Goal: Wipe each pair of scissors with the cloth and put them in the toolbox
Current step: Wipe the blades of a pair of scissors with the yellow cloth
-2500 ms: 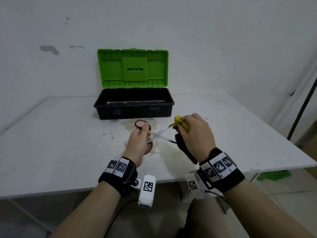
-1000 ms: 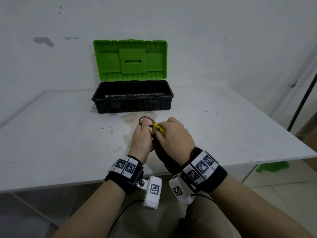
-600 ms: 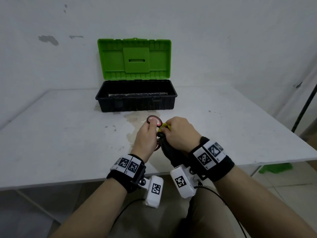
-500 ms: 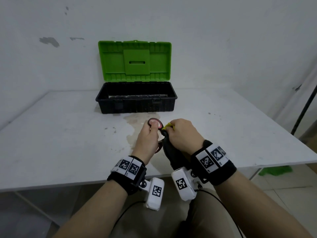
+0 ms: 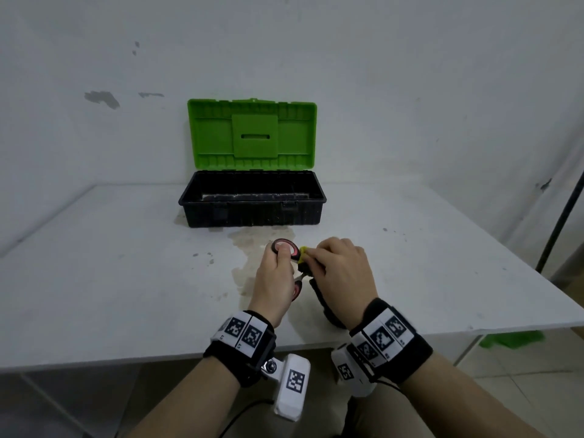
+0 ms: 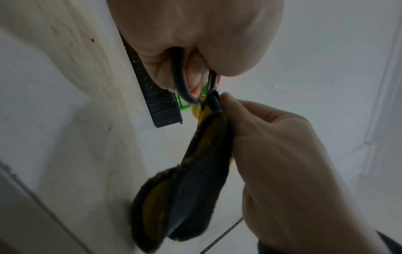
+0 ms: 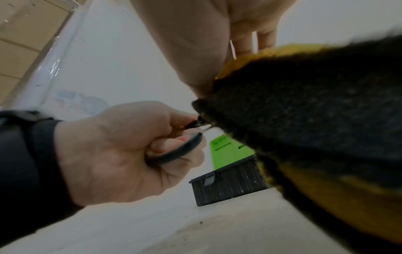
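Observation:
My left hand (image 5: 278,273) grips the red-and-black handles of a pair of scissors (image 5: 286,246), thumb through the upper ring. The same handle loop (image 6: 181,86) shows in the left wrist view, fingers curled through it. My right hand (image 5: 339,273) pinches a dark grey and yellow cloth (image 5: 325,306) around the blades, right up against the handles. The blades are hidden inside the cloth (image 6: 195,171). The cloth (image 7: 315,120) hangs down toward the table. The toolbox (image 5: 252,200), black with a raised green lid (image 5: 252,134), stands open behind my hands.
The white table (image 5: 110,263) carries a brownish stain (image 5: 249,245) between the toolbox and my hands. Its front edge lies just below my wrists. A dark pole (image 5: 562,213) leans at the right, and something green (image 5: 512,338) lies on the floor.
Earlier the scissors were spread open with the blades bare; my right hand has slid the cloth along the blades to the handles, and both hands have since stayed close together.

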`<state>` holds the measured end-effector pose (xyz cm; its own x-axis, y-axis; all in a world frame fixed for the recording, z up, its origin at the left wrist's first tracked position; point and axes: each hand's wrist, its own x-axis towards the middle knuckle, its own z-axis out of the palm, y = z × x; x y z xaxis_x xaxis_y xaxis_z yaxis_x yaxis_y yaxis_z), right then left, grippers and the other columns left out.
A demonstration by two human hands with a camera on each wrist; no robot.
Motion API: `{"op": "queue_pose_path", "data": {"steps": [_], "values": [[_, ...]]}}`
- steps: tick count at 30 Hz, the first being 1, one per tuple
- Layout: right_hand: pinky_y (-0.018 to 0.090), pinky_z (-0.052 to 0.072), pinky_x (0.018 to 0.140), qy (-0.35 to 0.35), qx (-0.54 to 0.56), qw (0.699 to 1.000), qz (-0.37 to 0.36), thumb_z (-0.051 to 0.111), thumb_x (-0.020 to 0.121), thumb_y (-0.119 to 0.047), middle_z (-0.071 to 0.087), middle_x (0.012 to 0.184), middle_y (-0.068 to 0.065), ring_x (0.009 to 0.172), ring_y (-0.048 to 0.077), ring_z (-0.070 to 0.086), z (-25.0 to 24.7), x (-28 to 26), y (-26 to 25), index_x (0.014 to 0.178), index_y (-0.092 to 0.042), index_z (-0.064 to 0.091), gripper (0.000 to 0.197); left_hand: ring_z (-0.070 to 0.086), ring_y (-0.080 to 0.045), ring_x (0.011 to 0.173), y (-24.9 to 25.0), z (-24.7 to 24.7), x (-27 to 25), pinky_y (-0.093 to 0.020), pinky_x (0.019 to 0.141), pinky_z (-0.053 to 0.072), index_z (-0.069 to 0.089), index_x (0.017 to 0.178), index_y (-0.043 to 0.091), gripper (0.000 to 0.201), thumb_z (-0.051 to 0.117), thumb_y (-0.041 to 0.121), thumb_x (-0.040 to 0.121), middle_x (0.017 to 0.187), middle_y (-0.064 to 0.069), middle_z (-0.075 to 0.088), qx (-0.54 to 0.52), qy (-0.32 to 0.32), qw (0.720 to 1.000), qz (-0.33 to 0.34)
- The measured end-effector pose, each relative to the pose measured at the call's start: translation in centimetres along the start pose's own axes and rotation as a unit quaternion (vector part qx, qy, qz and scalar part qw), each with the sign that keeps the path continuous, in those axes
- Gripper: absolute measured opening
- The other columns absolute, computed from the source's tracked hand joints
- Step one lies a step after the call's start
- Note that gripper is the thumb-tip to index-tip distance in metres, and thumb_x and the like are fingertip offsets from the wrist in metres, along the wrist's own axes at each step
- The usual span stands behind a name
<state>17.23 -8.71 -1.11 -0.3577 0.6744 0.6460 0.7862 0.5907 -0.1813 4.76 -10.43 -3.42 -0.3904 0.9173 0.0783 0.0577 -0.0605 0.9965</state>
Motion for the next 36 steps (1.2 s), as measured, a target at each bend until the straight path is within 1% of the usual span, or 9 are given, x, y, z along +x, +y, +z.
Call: {"op": "queue_pose_path", "data": {"steps": [3, 6, 12, 15, 20, 28, 32, 34, 36], "values": [[0.037, 0.048, 0.081, -0.022, -0.014, 1.0, -0.004, 0.057, 0.089, -0.042, 0.06, 0.111, 0.002, 0.101, 0.025, 0.054, 0.5, -0.9, -0.1, 0.105, -0.024, 0.068, 0.027, 0.058, -0.019, 0.079, 0.1, 0.3, 0.1, -0.038, 0.074, 0.052, 0.055, 0.097, 0.027, 0.029, 0.034, 0.045, 0.104, 0.083, 0.002, 0.058, -0.01, 0.018, 1.0, 0.008], [0.04, 0.05, 0.081, -0.012, 0.079, 0.997, -0.001, 0.065, 0.089, -0.022, 0.062, 0.108, 0.001, 0.1, 0.024, 0.053, 1.0, -0.8, 0.5, 0.11, -0.018, 0.067, 0.021, 0.049, -0.017, 0.067, 0.1, 0.5, -0.1, -0.04, 0.069, 0.044, 0.055, 0.095, 0.025, 0.029, 0.033, 0.042, 0.105, 0.073, 0.003, 0.05, -0.015, 0.025, 0.999, 0.016], [0.031, 0.047, 0.084, 0.088, 0.152, 0.984, -0.033, 0.064, 0.089, -0.005, 0.064, 0.103, 0.002, 0.094, 0.02, 0.053, 0.8, -0.9, 1.0, 0.108, -0.008, 0.068, 0.019, 0.051, -0.018, 0.075, 0.4, 0.5, -0.2, -0.036, 0.07, 0.043, 0.053, 0.095, 0.021, 0.031, 0.032, 0.041, 0.106, 0.079, 0.004, 0.052, -0.01, 0.056, 0.998, 0.017], [0.031, 0.046, 0.088, 0.065, 0.138, 0.986, -0.071, 0.065, 0.09, -0.016, 0.063, 0.109, 0.004, 0.099, 0.021, 0.053, 1.1, -1.4, 0.5, 0.112, -0.009, 0.069, 0.024, 0.061, -0.021, 0.088, 0.5, 0.5, 0.2, -0.043, 0.083, 0.053, 0.056, 0.096, 0.028, 0.03, 0.032, 0.044, 0.105, 0.09, 0.001, 0.062, -0.013, 0.06, 0.998, 0.021], [0.034, 0.046, 0.084, 0.031, 0.15, 0.987, -0.039, 0.061, 0.092, -0.027, 0.064, 0.103, -0.002, 0.096, 0.016, 0.052, 1.5, -1.6, 0.4, 0.107, -0.017, 0.066, 0.018, 0.064, -0.022, 0.098, -0.1, 0.4, 0.1, -0.053, 0.094, 0.053, 0.056, 0.102, 0.03, 0.032, 0.031, 0.051, 0.103, 0.101, -0.004, 0.065, -0.014, 0.045, 0.998, 0.03], [0.034, 0.045, 0.075, 0.014, 0.114, 0.993, -0.034, 0.064, 0.09, -0.024, 0.066, 0.092, -0.001, 0.087, 0.02, 0.054, 1.7, -1.0, 0.0, 0.101, -0.017, 0.071, 0.015, 0.065, -0.022, 0.096, -0.1, 0.2, -0.5, -0.05, 0.09, 0.055, 0.057, 0.097, 0.032, 0.033, 0.032, 0.054, 0.1, 0.099, -0.004, 0.066, -0.032, 0.049, 0.998, 0.031], [0.04, 0.044, 0.073, -0.052, 0.101, 0.994, -0.001, 0.057, 0.094, -0.016, 0.064, 0.083, 0.003, 0.08, 0.024, 0.051, 1.4, 0.2, 0.4, 0.089, -0.013, 0.069, 0.013, 0.052, -0.024, 0.076, 0.0, 0.1, -0.6, -0.044, 0.072, 0.047, 0.053, 0.08, 0.038, 0.035, 0.033, 0.065, 0.09, 0.074, 0.005, 0.052, -0.024, 0.053, 0.998, 0.013], [0.036, 0.041, 0.074, -0.055, 0.103, 0.992, 0.048, 0.052, 0.096, -0.015, 0.063, 0.084, 0.006, 0.081, 0.025, 0.051, 1.0, 0.7, 1.2, 0.089, -0.01, 0.068, 0.018, 0.051, -0.04, 0.079, -0.1, 0.1, -0.6, -0.054, 0.075, 0.05, 0.053, 0.081, 0.039, 0.035, 0.032, 0.065, 0.089, 0.076, -0.009, 0.05, -0.012, 0.055, 0.998, -0.003], [0.031, 0.037, 0.072, -0.03, 0.109, 0.992, 0.06, 0.053, 0.096, -0.015, 0.063, 0.084, 0.006, 0.081, 0.024, 0.052, 0.3, 0.8, 1.6, 0.089, -0.01, 0.068, 0.018, 0.053, -0.054, 0.101, -0.3, 0.0, -0.7, -0.064, 0.089, 0.049, 0.052, 0.085, 0.036, 0.035, 0.031, 0.064, 0.09, 0.104, -0.029, 0.055, -0.01, 0.056, 0.998, -0.019]]}}
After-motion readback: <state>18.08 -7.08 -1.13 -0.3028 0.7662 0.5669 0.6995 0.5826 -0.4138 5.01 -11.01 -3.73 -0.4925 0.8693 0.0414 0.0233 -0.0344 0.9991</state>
